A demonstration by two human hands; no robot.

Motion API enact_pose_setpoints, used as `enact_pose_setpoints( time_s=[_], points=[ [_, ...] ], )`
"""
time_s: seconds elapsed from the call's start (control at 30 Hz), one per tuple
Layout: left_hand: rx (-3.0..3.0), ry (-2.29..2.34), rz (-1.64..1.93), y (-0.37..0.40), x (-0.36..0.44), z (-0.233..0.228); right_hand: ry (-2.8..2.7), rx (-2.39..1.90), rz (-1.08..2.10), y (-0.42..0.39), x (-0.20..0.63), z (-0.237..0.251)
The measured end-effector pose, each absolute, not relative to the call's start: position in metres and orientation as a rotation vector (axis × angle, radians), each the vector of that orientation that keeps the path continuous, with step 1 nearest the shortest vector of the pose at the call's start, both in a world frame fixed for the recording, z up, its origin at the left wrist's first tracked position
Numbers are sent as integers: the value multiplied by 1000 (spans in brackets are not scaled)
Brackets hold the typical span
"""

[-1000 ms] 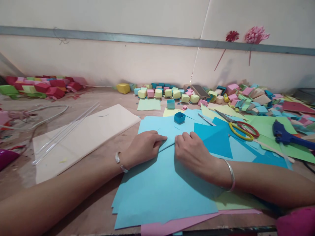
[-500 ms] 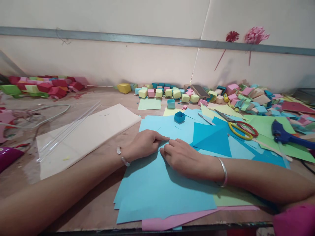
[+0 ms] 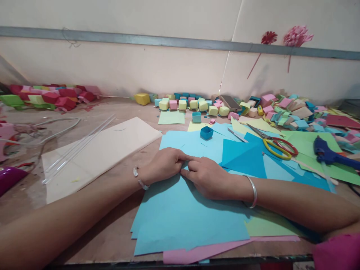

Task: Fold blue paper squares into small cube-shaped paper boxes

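My left hand [image 3: 163, 165] and my right hand [image 3: 209, 176] meet fingertip to fingertip on a small light blue paper piece [image 3: 185, 165], pinching and pressing it flat. It lies on a stack of light blue sheets [image 3: 185, 221] at the table's near edge. How the piece is folded is hidden under my fingers. Both wrists wear silver bangles. A darker blue folded triangle [image 3: 243, 157] lies just right of my right hand, and a small dark blue paper box [image 3: 206, 132] stands beyond my hands.
Yellow-and-red scissors [image 3: 274, 144] and a blue glue gun [image 3: 329, 155] lie on green paper at right. A cream sheet [image 3: 98, 153] with clear rods lies left. Rows of small paper boxes [image 3: 197, 105] line the wall. Red and green boxes [image 3: 47, 97] pile far left.
My right hand has slid left along the blue paper until its fingertips meet my left hand's. My left hand has stayed almost in place.
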State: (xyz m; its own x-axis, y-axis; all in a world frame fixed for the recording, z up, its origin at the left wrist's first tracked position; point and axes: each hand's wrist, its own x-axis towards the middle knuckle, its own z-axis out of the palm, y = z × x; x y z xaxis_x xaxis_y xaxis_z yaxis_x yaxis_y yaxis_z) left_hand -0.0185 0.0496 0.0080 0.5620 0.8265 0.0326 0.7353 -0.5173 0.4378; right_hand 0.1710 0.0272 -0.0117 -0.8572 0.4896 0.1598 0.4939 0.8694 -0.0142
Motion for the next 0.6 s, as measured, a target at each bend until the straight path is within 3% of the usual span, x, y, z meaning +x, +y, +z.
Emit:
enact_pose_setpoints(
  time_s=[0.27, 0.6],
  points=[
    [2424, 1289, 294, 49, -19, 10, -2964, -748, 119, 29, 172, 4],
    [2458, 1279, 302, 49, -19, 6, -2954, -831, -80, 28, 181, 3]
  ],
)
